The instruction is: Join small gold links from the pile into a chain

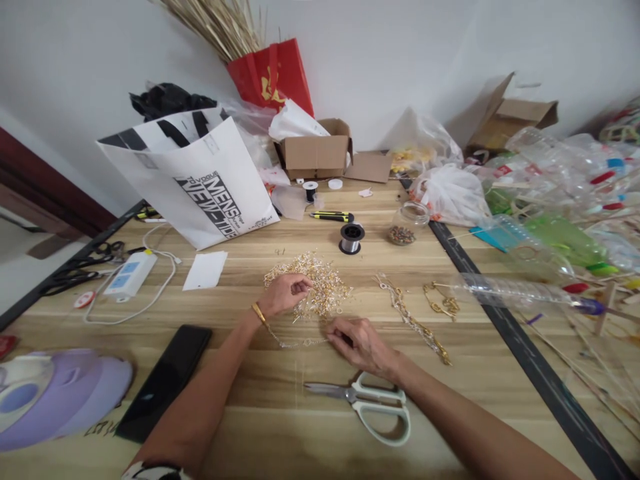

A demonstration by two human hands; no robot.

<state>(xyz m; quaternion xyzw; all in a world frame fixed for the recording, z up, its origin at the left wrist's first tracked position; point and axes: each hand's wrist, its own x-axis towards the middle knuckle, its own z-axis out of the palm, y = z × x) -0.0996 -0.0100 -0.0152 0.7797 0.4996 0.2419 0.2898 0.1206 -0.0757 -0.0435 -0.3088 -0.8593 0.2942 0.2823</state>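
My left hand [286, 294] is at the left edge of a loose pile of small gold and silver beads [325, 283], thumb and fingers pinched together; whatever they hold is too small to make out. A gold bracelet circles that wrist. My right hand [361, 341] rests on the wood just below the pile, its fingers closed on the end of a thin bead chain [300, 344]. The chain sags across the table from near my left wrist. Below my right hand lie white-handled scissors [363, 400], blades pointing left. Finished-looking gold and silver strands [413, 317] lie to the right.
A spool of wire [351, 239], a yellow-black utility knife [332, 216] and a dish of beads [401, 235] stand behind the pile. A phone [165, 383] and a power strip [131, 275] lie left. Plastic bottles [565, 240] crowd the right; a white bag [200, 180] stands back left.
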